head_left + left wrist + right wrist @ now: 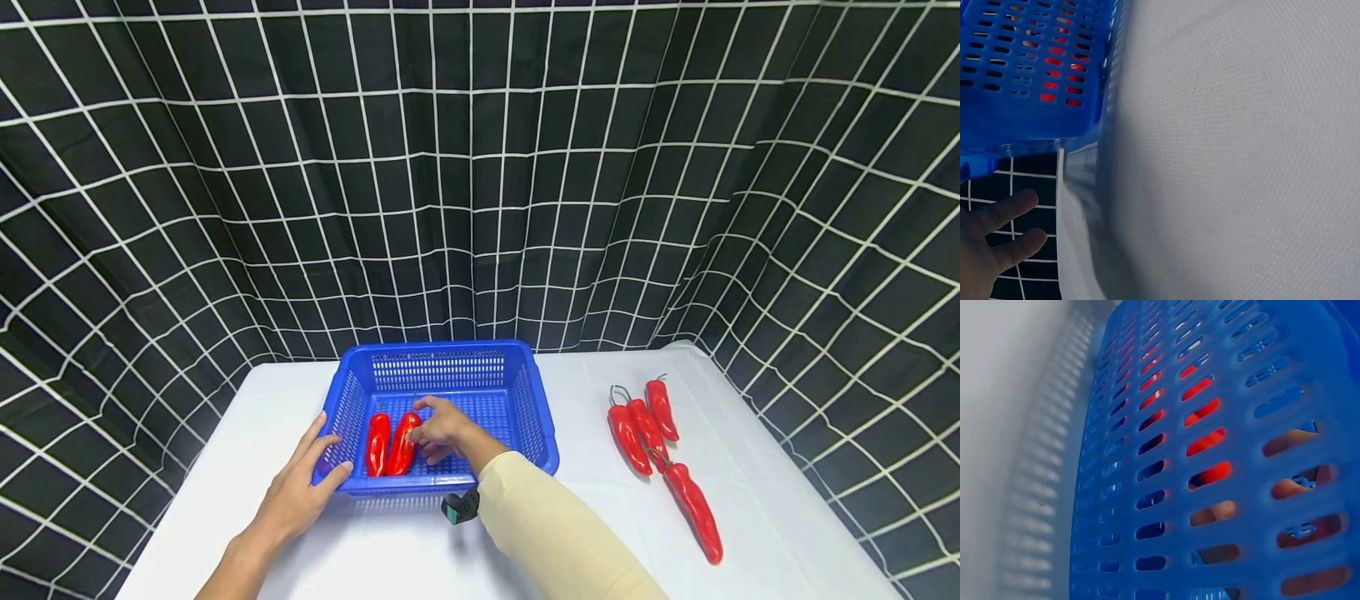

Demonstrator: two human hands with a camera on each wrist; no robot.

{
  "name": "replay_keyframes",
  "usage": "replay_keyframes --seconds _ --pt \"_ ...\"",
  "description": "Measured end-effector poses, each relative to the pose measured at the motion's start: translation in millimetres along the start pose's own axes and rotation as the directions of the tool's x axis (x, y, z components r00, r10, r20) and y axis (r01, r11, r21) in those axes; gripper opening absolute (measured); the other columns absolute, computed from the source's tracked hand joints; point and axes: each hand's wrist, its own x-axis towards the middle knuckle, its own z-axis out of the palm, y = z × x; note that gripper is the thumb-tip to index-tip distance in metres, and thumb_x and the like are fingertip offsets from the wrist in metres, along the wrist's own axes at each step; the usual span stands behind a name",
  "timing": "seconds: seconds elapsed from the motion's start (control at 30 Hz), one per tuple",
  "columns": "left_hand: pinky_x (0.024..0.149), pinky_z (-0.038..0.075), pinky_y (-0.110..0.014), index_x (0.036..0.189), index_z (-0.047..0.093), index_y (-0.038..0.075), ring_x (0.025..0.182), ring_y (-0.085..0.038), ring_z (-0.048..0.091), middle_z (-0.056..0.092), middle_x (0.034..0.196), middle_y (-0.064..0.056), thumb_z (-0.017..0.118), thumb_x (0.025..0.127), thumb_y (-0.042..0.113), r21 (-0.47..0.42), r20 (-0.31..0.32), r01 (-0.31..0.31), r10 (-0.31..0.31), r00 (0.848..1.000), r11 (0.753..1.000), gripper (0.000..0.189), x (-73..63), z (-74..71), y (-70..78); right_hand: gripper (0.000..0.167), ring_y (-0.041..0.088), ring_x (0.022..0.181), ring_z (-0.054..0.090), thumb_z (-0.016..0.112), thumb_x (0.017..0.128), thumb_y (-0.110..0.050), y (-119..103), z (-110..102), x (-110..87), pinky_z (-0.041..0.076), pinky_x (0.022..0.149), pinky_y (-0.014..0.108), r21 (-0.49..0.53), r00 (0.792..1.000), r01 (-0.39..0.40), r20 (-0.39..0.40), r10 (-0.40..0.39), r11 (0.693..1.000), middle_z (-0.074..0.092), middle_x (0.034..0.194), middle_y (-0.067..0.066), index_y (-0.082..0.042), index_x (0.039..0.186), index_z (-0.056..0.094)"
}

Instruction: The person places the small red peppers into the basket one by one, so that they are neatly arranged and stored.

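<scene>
Two long red chili peppers stand out inside a blue plastic basket [540, 417]: the left pepper [378, 444] and the right pepper [400, 454] lie side by side. My right hand [444, 429] reaches into the basket just right of the right pepper, fingers loosely bent. Its fingertips overlap that pepper's edge; contact is unclear. In the right wrist view, the slotted basket wall [1172, 450] partly hides the fingers and red pepper. At the basket's front left corner, my left hand [296, 492] rests with fingers spread. The left wrist view shows extended fingers [1019, 250] below the basket.
Several more red chili peppers [693, 508] with curved stems lie on the white-covered table [585, 517] at the right. A black curtain with a white grid [480, 183] encloses the back and sides. A dark wrist device [460, 506] shows beside the right sleeve.
</scene>
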Motion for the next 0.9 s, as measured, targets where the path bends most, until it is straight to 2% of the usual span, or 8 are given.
replay_keyframes --seconds 0.1,0.23,0.47,0.6,0.8,0.9 --pt "0.094 0.032 -0.07 0.131 0.055 0.011 0.133 -0.047 0.032 0.02 0.158 -0.009 0.058 0.093 0.045 0.001 0.005 0.005 -0.005 1.0 1.0 0.051 0.3 0.0 0.3 0.055 0.031 0.064 0.066 0.071 0.08 0.006 0 -2 -0.3 0.057 0.053 0.042 -0.006 1.0 0.014 -0.001 -0.014 1.0 0.061 0.081 0.021 -0.01 0.129 0.052" --pt "0.095 0.032 -0.07 0.131 0.055 0.011 0.133 -0.047 0.031 0.02 0.158 -0.009 0.058 0.093 0.045 -0.001 0.008 0.009 -0.009 1.0 1.0 0.051 0.6 0.0 0.4 0.056 0.035 0.07 0.067 0.07 0.081 0.006 -4 -3 -5.7 0.057 0.061 0.046 0.002 1.0 0.005 -0.007 -0.005 1.0 0.062 0.085 0.022 -0.009 0.132 0.052" --pt "0.095 0.032 -0.07 0.131 0.055 0.012 0.133 -0.048 0.031 0.019 0.158 -0.008 0.059 0.093 0.045 -0.002 0.011 0.013 -0.013 1.0 1.0 0.05 0.6 0.3 0.8 0.058 0.039 0.079 0.067 0.07 0.083 0.002 -7 -7 -10.0 0.057 0.063 0.048 0.019 1.0 0.018 0.001 -0.018 1.0 0.063 0.088 0.019 -0.009 0.136 0.049" --pt "0.095 0.031 -0.07 0.131 0.055 0.011 0.133 -0.048 0.031 0.019 0.158 -0.008 0.059 0.094 0.044 -0.001 0.01 0.015 -0.015 1.0 1.0 0.05 0.7 -0.5 1.1 0.054 0.04 0.083 0.067 0.07 0.084 0.001 -10 -10 -12.9 0.057 0.066 0.049 0.063 0.999 0.035 0.004 -0.035 0.997 0.065 0.092 0.018 -0.011 0.133 0.051" --pt "0.095 0.032 -0.07 0.131 0.055 0.011 0.133 -0.048 0.031 0.019 0.158 -0.009 0.059 0.094 0.043 0.001 0.004 0.005 -0.005 1.0 1.0 0.049 1.1 -0.9 1.5 0.053 0.044 0.093 0.064 0.07 0.086 -0.002 -16 -16 -16.6 0.055 0.073 0.053 0.157 0.998 0.055 0.032 -0.061 0.986 0.064 0.102 0.024 -0.013 0.134 0.05" --pt "0.095 0.032 -0.07 0.131 0.055 0.011 0.133 -0.049 0.03 0.019 0.158 -0.009 0.058 0.094 0.044 0.0 0.007 0.005 -0.005 1.0 1.0 0.05 0.1 -0.2 1.4 0.055 0.045 0.095 0.064 0.07 0.086 -0.003 -20 -19 -22.3 0.056 0.071 0.052 0.189 0.995 0.075 0.046 -0.085 0.979 0.065 0.103 0.021 -0.014 0.135 0.05"
